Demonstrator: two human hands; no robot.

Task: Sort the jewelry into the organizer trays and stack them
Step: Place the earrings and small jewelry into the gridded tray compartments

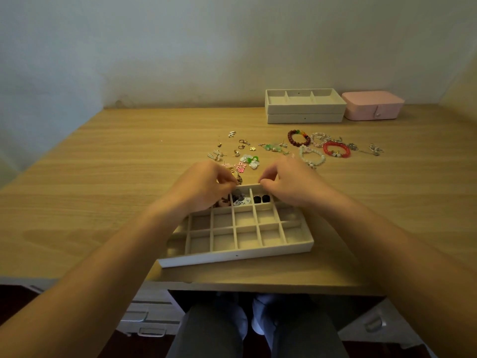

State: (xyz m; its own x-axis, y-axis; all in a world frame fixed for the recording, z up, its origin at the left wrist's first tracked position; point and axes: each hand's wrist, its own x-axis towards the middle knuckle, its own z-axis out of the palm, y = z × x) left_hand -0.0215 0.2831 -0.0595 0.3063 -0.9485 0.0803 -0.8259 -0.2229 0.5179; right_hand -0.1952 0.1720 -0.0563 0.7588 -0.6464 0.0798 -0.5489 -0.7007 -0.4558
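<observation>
Forearms span the grid tray (232, 255), lying lengthwise left-right, right end skewed away. Left hand (204, 187) pinches gold jewelry (238, 178) at its far rim; on the right hand (286, 184) the fingertips curl together, grip unclear.

Pink case (373, 104) on wooden desk (103, 177); drawers (152, 313) below.

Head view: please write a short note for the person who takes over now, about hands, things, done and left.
Left hand pinches a gold piece at the far edge of the grid tray. Right hand curls at the far rim; its hold is unclear.
Done: a few far-row cells filled, among them a black pair.
Left: loose earrings and bracelets on the desk; stacking onto the two trays behind.
</observation>
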